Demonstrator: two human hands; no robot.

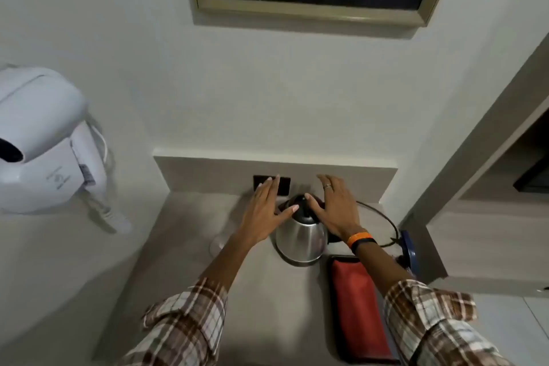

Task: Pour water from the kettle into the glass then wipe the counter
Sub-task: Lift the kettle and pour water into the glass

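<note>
Kettle is still sitting on the worktop, glass just left of it. Both hands, left and right, are hovering around it, fingers spread, gripping nothing. Pouring and wiping are both pending.

Kettle on counter (glass left, pouch right).

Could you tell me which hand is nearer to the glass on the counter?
Left. The left hand is spread open just right of the glass; the right hand is beyond the kettle, farther right.
</note>
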